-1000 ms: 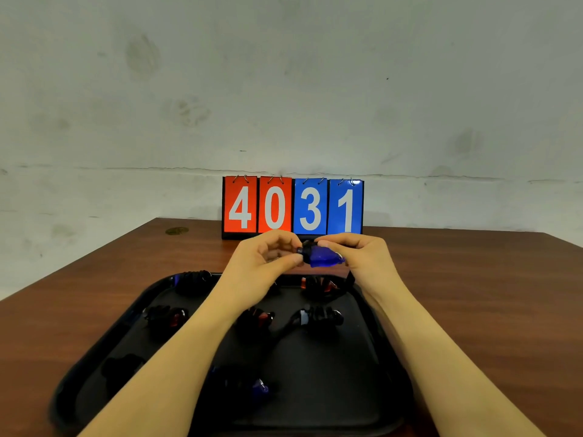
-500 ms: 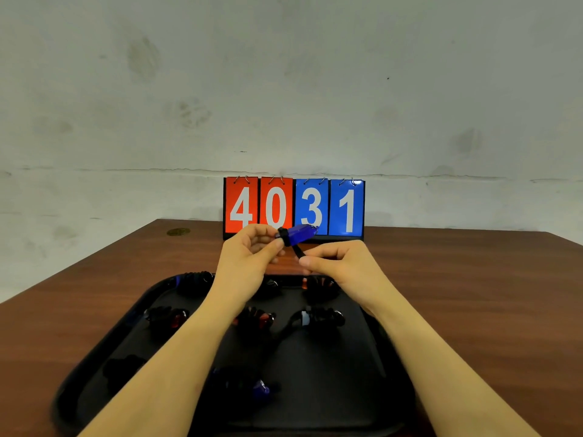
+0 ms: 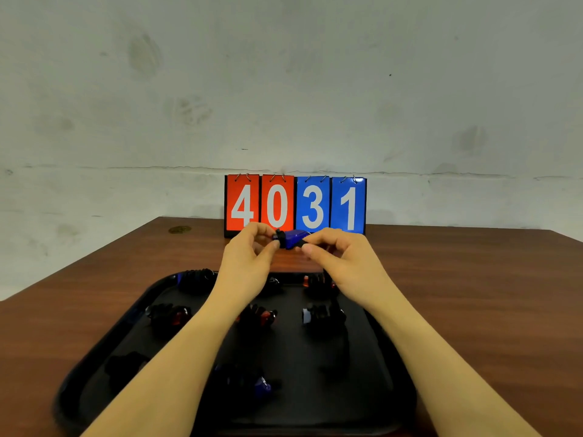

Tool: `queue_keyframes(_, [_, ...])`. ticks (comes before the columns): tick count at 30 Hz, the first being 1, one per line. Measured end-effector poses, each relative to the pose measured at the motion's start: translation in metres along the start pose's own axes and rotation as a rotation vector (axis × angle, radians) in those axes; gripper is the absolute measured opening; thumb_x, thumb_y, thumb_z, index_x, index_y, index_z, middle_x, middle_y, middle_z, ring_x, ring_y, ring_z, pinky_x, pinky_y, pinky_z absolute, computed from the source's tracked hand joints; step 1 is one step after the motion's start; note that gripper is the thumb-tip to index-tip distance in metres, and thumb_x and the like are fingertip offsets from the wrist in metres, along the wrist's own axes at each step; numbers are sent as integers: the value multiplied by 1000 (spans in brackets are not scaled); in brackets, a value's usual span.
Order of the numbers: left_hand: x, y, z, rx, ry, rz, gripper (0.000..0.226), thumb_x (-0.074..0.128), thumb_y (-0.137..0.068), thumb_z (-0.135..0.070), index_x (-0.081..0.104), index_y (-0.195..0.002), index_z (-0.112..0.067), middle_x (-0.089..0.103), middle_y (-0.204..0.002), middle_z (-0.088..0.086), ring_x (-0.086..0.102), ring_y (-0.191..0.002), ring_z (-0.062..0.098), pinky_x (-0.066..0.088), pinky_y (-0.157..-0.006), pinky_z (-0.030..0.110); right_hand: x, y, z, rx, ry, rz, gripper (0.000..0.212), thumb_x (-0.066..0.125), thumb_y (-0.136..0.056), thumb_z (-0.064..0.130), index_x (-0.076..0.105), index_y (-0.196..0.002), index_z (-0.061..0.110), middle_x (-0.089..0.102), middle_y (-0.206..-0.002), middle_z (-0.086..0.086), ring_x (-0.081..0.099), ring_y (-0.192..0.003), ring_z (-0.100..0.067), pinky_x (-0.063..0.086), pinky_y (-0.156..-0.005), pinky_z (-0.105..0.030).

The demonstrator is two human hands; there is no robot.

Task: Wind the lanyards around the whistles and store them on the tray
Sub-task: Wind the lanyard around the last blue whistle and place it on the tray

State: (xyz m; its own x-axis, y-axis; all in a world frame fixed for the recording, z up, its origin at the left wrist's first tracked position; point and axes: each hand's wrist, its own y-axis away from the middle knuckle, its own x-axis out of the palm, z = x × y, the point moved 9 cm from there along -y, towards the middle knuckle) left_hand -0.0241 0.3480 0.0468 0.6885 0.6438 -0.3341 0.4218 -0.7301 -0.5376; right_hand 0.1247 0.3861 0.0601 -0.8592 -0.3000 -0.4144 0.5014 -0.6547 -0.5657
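Observation:
A blue whistle (image 3: pixel 293 238) is held in the air above the far edge of the black tray (image 3: pixel 94 351). My left hand (image 3: pixel 249 257) pinches its left end, where a black ring shows. My right hand (image 3: pixel 339 253) pinches the black lanyard at the whistle's right end. The rest of the lanyard is hidden behind my hands. On the tray lie several whistles wound in black lanyards, among them a red one (image 3: pixel 170 313), another red one (image 3: pixel 258 315) and a blue one (image 3: pixel 252 381).
A flip scoreboard (image 3: pixel 295 203) reading 4031 stands at the back of the brown wooden table (image 3: pixel 473 294), just behind my hands. A small round mark (image 3: pixel 179 229) sits on the table at far left. A grey wall rises behind.
The whistle was tilted up half a second ago and now lies level. My right hand has come up from below it to its right end. My left hand stayed in place.

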Motion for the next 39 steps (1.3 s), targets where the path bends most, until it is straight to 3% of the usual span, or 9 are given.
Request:
queue_keyframes(2, [1,1,-3,35,-61,17,13,57,-88,-13,53,-96,-23,58,-83,-7,54,-69,7,41,-60,11,-4,0,9,-132,209,-91,10,57,-90,14,67,-93,16,60,-87,6,53,-86,-7,41,-80,-17])
queue_keyframes(5, [5,2,-9,85,-119,51,13,57,-88,-13,53,-95,-23,55,-82,-11,50,-65,5,42,-59,7,-5,0,12,-239,328,-162,13,53,-92,12,64,-98,10,58,-97,4,56,-91,-12,47,-84,-24])
queue_keyframes(9, [10,6,-14,129,-126,118,13,57,-89,-13,54,-93,-24,54,-79,-14,49,-65,5,40,-61,1,-9,1,3,-171,340,-192,17,51,-93,19,63,-103,12,63,-98,2,57,-93,-9,51,-82,-27])
queue_keyframes(15, [20,14,-23,185,-120,235,14,57,-88,-12,54,-96,-23,56,-81,-14,54,-71,0,41,-66,1,-15,-1,-6,-111,348,-220,17,54,-91,23,65,-102,17,66,-97,6,59,-96,-7,53,-82,-27])
queue_keyframes(21, [23,17,-28,224,-117,306,16,58,-88,-14,54,-92,-29,59,-87,-15,56,-83,-7,41,-72,1,-23,-2,-21,49,99,-239,11,66,-84,18,71,-92,14,67,-84,7,62,-90,-7,52,-76,-14])
queue_keyframes(27, [22,19,-31,217,-47,331,19,61,-86,-14,57,-88,-33,62,-88,-14,57,-86,-8,42,-76,3,-30,-5,-36,197,-235,-210,7,71,-77,9,73,-78,16,72,-74,-3,68,-78,-16,57,-74,-26])
queue_keyframes(29, [22,20,-32,214,-15,332,19,62,-86,-14,58,-87,-32,63,-87,-14,58,-85,-7,43,-76,5,-32,-7,-38,207,-257,-196,5,72,-77,10,74,-80,13,73,-76,-3,69,-80,-16,56,-74,-29])
queue_keyframes(35, [17,16,-32,154,153,273,19,63,-83,-7,60,-87,-25,65,-88,-8,62,-84,-1,48,-76,9,-28,-7,-37,216,-212,-148,12,68,-81,10,73,-77,20,72,-75,4,67,-80,-8,54,-73,-18])
queue_keyframes(39, [14,11,-21,56,250,198,18,62,-83,-5,60,-88,-23,66,-89,-4,64,-85,6,51,-78,15,-14,-4,-37,231,-193,-50,12,65,-83,8,73,-79,16,71,-74,-4,66,-75,-19,55,-74,-28])
